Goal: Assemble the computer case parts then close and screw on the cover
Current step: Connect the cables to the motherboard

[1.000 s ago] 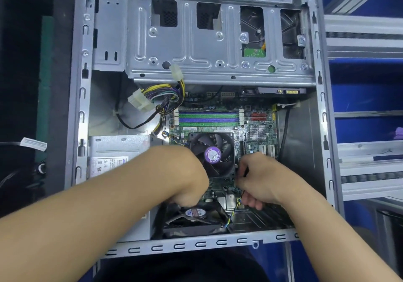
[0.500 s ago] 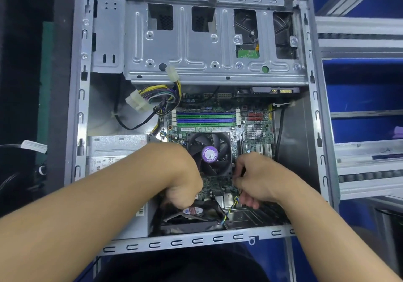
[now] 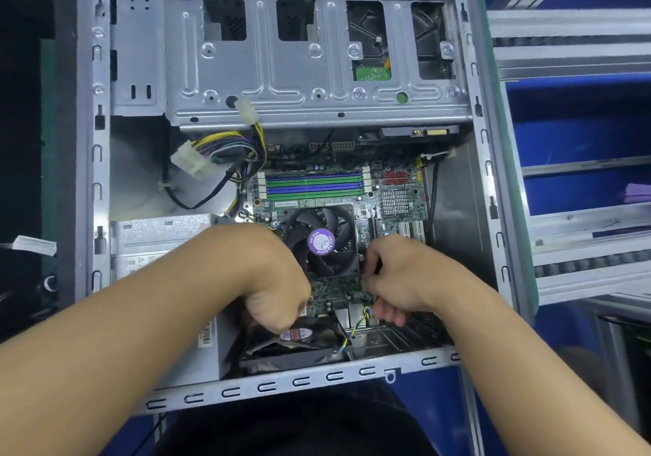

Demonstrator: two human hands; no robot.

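Computer case (image 3: pixel 95 173) is seen lying open on its side, cover off, interior facing up; what carries it is hidden, only blue surface shows past its near edge. Drive cage (image 3: pixel 317 78) spans the far end of the case. Motherboard (image 3: pixel 334 290) sits in the middle-right of the case floor, with blue and green RAM slots (image 3: pixel 313 186) below the cage and a small finned heatsink (image 3: pixel 396 201) to their right. CPU cooler fan (image 3: pixel 320 240) with a purple hub sticker is mounted at board centre. Power supply (image 3: pixel 158 240) is seated against the left wall, partly covered by the left forearm. Its cable bundle (image 3: pixel 232 152), with white connectors, is looped loose between the cage and the board, unplugged ends in the air. Rear case fan (image 3: pixel 296 346) lies tilted at the near edge of the case, black frame, red-and-white hub label; its thin multicoloured lead (image 3: pixel 363 318) is run up toward the right hand.

Left hand (image 3: pixel 271 279) is curled into a fist, knuckles down, just over the rear fan's far edge and touching the CPU cooler's near-left corner; whether anything is pinched inside cannot be told. Right hand (image 3: pixel 398 279) is placed at the cooler's right edge, fingers (image 3: pixel 370 261) pinched together against the cooler frame; the lower fingers are bent near the fan lead's end, and whether the lead or a connector is gripped cannot be told.

Aluminium rack rails (image 3: pixel 570 32) are seen to the right of the case, well apart from both hands.
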